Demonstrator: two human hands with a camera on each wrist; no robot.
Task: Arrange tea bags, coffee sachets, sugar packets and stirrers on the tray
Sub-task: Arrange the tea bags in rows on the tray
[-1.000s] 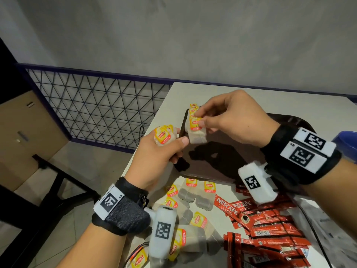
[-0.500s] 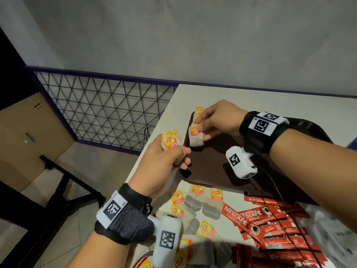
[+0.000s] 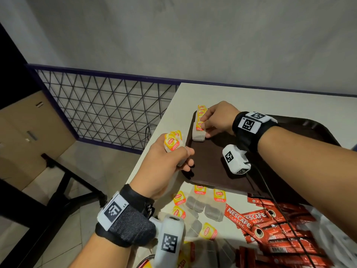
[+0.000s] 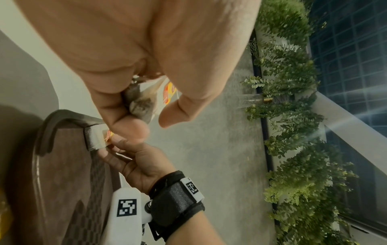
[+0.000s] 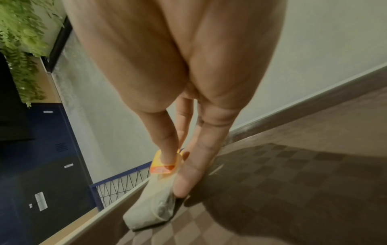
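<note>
The pale table carries a dark brown, checker-textured tray with a raised rim. At the tray's far left corner the right hand pinches a soft white tea bag by its yellow tag, now resting on the tray, lower than a second ago. The left hand, at the tray's left edge, grips a bunch of tea bags in curled fingers.
</note>
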